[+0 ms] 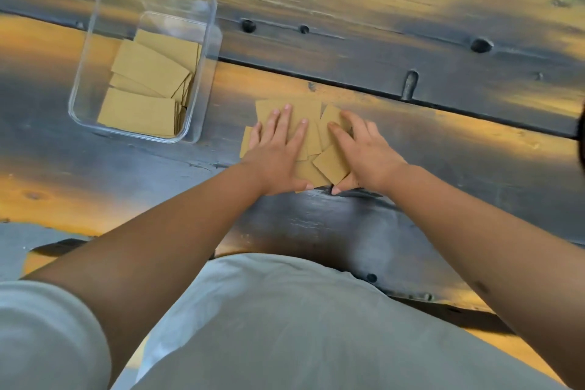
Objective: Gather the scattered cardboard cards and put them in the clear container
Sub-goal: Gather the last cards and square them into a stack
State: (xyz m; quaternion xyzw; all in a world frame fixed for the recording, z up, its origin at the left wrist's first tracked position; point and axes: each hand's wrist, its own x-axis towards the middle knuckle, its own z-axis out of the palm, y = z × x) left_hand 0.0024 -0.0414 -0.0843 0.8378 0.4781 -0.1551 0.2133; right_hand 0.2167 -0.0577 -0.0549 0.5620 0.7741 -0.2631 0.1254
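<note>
Head view: lying flat on a loose overlapping pile of cardboard cards (329,165), left hand (278,155), fingers straight, pressing; right hand (364,152), grip loosely spread, thumb at the pile's near edge. Resting left and beyond on the dark, worn plank table (411,25), clear container (145,54), holding more cards.

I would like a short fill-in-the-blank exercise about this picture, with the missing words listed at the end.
1. The clear container already holds several ____.
2. Both hands, the left hand and the right hand, press on the loose cards lying on the wooden ____.
3. The container stands to the ____ of the loose cards.

Missing words: cards; table; left
</note>
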